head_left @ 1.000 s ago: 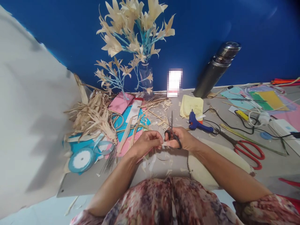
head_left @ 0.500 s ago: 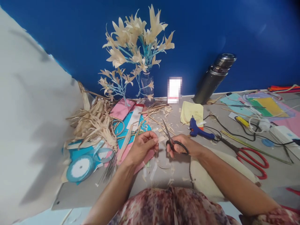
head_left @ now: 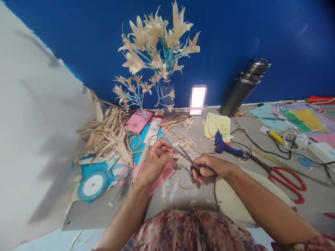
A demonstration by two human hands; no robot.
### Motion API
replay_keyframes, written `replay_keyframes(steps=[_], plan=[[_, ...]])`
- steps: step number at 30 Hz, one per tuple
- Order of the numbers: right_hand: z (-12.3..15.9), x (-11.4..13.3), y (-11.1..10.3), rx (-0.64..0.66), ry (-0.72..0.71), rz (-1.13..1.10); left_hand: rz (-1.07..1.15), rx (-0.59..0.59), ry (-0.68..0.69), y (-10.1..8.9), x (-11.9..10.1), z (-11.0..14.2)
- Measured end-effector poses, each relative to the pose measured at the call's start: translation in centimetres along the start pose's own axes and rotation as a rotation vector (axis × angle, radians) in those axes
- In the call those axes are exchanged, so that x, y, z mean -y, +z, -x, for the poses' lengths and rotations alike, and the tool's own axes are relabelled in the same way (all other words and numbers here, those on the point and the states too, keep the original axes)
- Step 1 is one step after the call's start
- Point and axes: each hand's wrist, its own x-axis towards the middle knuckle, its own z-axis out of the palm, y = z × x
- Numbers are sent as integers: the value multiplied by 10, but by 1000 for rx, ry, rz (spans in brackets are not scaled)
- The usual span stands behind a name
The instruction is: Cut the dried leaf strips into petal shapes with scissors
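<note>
Scissors with black handles [head_left: 194,164]: hold clasped in the right grip [head_left: 214,161], blades slightly parted and pointing toward the left grip [head_left: 158,157]. Beneath both grips, see the grey bench [head_left: 86,216], spreading out to either side. Well beyond the left grip, see pale flowers [head_left: 136,62] on blue stems, most rising above a clear bottle [head_left: 167,92]. Beyond the right grip and off to its right, see a dark flask [head_left: 235,94]. Left of the left grip and a little farther away, find a heap of dried husks [head_left: 111,136]. To the right of the right grip, see red-handled scissors [head_left: 270,170]. Left of the left grip and slightly nearer, find a blue ribbon spool [head_left: 92,186]. Just beyond the right grip, see yellow paper [head_left: 211,125] beside a blue glue gun [head_left: 226,148]. Near the blade tips, pinch a pale strip [head_left: 179,157] in the left grip.
</note>
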Motion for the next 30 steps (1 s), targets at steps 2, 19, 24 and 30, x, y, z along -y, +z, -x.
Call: replay_keyframes(steps=[2, 19, 24, 30], plan=[[0, 0, 0, 3, 6, -3, 14, 0, 37, -1, -1, 1], [0, -4, 0, -3, 8, -15, -112, 43, 142, -15, 2, 0], [0, -10, -2, -11, 28, -2, -141, 46, 160, -15, 1, 0], [0, -12, -3, -18, 63, 11, -165, 55, 172, -16, -5, 1]])
